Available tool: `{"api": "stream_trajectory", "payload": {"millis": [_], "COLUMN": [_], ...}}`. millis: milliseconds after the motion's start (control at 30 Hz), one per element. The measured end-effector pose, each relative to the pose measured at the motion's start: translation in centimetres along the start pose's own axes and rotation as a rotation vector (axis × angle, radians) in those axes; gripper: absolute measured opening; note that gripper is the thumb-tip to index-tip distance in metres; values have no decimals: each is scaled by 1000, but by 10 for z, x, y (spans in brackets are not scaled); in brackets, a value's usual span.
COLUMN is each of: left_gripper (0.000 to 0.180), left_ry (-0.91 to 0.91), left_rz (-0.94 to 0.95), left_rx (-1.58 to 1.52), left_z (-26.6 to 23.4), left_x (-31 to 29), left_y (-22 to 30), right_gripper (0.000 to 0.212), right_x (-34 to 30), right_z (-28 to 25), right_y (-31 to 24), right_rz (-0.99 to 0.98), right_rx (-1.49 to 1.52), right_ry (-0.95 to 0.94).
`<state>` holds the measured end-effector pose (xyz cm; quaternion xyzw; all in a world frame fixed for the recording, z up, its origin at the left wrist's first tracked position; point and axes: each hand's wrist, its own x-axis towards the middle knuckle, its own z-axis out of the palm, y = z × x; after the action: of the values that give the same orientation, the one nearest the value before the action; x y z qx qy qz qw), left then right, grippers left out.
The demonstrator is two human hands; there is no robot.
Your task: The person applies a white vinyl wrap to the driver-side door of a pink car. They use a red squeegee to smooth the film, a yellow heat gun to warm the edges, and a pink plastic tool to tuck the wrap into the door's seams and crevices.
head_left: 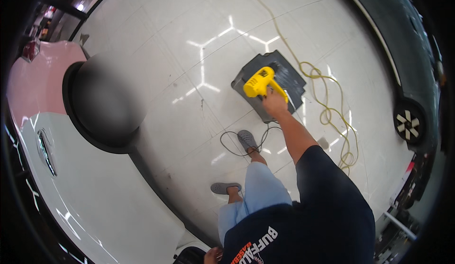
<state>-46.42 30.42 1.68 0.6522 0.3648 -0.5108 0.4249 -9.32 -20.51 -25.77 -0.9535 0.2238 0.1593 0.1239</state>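
My right hand [275, 104] is wrapped round the handle of a yellow heat gun [258, 81]. It holds the tool over a dark grey stool-like stand [294, 77] with a flat, scuffed top. A thin black cord [226, 146] loops on the floor by my foot, near the stand. At the lower edge, only a small part of my left hand [213, 255] shows, low beside my shirt and close to a black part of the white car; its fingers are mostly hidden.
On the left stands a car with a white door [95, 183] and pink rear panel [50, 77]; its wheel area is blurred. A yellowish hose [327, 105] lies coiled on the glossy tiled floor [180, 74]. A dark car [379, 41] stands right. My feet wear grey clogs [245, 140].
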Motion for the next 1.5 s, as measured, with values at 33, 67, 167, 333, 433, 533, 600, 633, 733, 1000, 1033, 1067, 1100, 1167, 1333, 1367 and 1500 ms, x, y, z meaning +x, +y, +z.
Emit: {"api": "stream_trajectory", "payload": {"millis": [33,67,167,333,433,533,600,633,733,1000,1033,1067,1100,1167,1333,1367,1500], "left_gripper": [31,31,50,29,24,25,26,27,28,29,28,27,27,23,19,19,23], "left_ry": [79,55,205,869,1411,1743,1795,1836,1836,1523,1527,1539,1551,1543,1404,1351,1304], "left_rz": [74,-99,-174,12,-55,297,398,522,794,973,975,995,999,961,1017,1039,984], "left_rx": [5,-400,-585,364,-440,-1022,-1070,-1062,-1103,-1237,-1209,-1157,-1132,-1076,-1159,-1203,-1250], "left_z": [-12,-30,-89,-112,-137,-178,-181,-202,-260,-294,-296,-298,-299,-300,-304,-305,-302], "left_x": [16,28,-4,-6,-61,-117,-151,-160,-159,-157,-157,-161,-161,-168,-162,-160,-172], "left_y": [-65,-112,-184,-204,-188,-234,-246,-258,-270,-279,-281,-279,-282,-283,-290,-291,-293], "right_gripper": [43,38,27,29,39,39,37,38,36,32,34,37,23,23,20,19,20], "right_x": [17,32,52,80,44,-55,-109,-164,-357,-792,-817,-832,-846,-859,-862,-863,-860], "right_z": [13,33,92,142,142,120,106,95,32,-100,-108,-116,-113,-111,-105,-103,-94], "right_y": [8,24,44,119,55,-87,-161,-223,-396,-624,-639,-650,-662,-679,-685,-686,-694], "right_rz": [25,-42,-167,-604,-522,-630,-784,-900,-1294,-2671,-2776,-2869,-2943,-3028,-3057,-3064,-3114], "right_rx": [-12,17,64,-115,-112,98,74,287,526,306,207,122,-28,-226,-187,-145,16], "right_ry": [-1,4,189,449,91,-187,-285,-342,-347,-4,107,248,319,371,417,401,335]}}
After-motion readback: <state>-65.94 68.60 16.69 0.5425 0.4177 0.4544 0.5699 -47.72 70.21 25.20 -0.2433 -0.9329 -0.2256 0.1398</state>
